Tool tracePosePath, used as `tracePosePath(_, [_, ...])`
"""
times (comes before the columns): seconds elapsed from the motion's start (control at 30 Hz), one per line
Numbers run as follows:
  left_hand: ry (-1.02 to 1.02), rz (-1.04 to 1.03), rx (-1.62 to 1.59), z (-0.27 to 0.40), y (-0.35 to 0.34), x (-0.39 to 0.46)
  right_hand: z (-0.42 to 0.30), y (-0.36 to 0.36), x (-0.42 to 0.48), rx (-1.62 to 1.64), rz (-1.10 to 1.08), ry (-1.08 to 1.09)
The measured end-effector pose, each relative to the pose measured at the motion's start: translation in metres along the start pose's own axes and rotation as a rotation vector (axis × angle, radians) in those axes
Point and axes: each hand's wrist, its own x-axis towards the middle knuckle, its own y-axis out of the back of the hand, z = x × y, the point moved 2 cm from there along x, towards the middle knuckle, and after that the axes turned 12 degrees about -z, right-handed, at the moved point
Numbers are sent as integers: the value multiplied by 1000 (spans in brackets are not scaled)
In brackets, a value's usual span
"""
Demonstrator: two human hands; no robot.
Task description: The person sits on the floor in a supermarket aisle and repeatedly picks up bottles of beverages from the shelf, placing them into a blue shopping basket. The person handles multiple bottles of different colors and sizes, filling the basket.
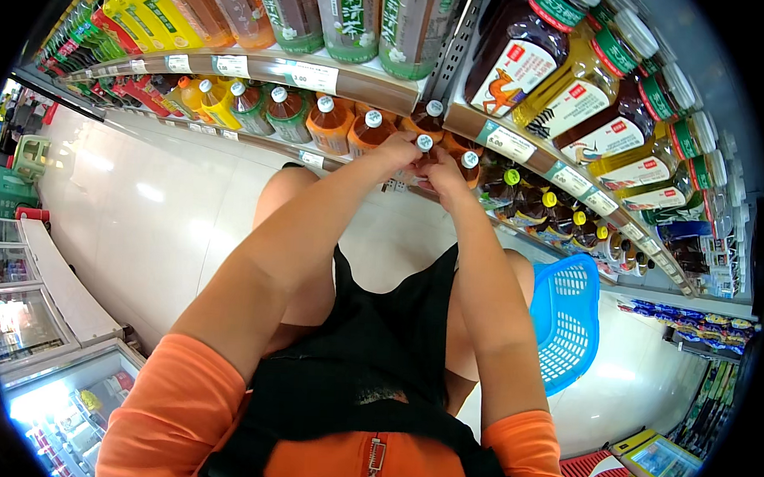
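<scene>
At the lower shelf's front edge, my left hand and my right hand close around one drink bottle with a white cap. The left hand grips near its neck from the left, while the right hand's fingers hold it from the other side. My fingers cover most of its body. Orange tea bottles with white caps stand close by: one orange bottle left of my hands, another orange bottle right of them. Behind the held bottle, a further white-capped bottle is partly hidden.
An upper shelf edge with price tags overhangs the hands, carrying large green-labelled bottles. A slotted metal upright divides the shelving. By my right leg is a blue plastic basket. Chest freezers line the left.
</scene>
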Motion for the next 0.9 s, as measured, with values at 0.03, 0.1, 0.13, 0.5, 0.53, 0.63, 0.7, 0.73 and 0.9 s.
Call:
tracePosePath(0.03, [-17, -39, -46, 0, -3, 3, 3, -1, 4, 46, 20, 32])
tracePosePath(0.1, [-46, 13, -39, -1, -5, 6, 6, -3, 8, 88, 35, 88])
tracePosePath(0.13, [-63, 11, -77, -2, -5, 7, 7, -1, 8, 84, 31, 112])
tracePosePath(0.5, [-115, 185, -173, -8, -17, -66, 7, -29, -52, 94, -10, 213])
tracePosePath(0.53, [-86, 186, -167, -16, -16, -67, 14, -33, -54, 94, -2, 206])
tracePosePath(0.63, [-18, 221, -105, -49, -20, -63, 49, -40, -50, 113, 26, 157])
tracePosePath(0.7, [74, 171, -43, -73, -24, -57, 71, -45, -48, 153, 51, 81])
tracePosePath(0.73, [134, 190, -43, -82, -26, -57, 77, -49, -49, 163, 39, 14])
tracePosePath(0.9, [285, 108, -252, -102, -43, -72, 105, -55, -46, 204, -109, -122])
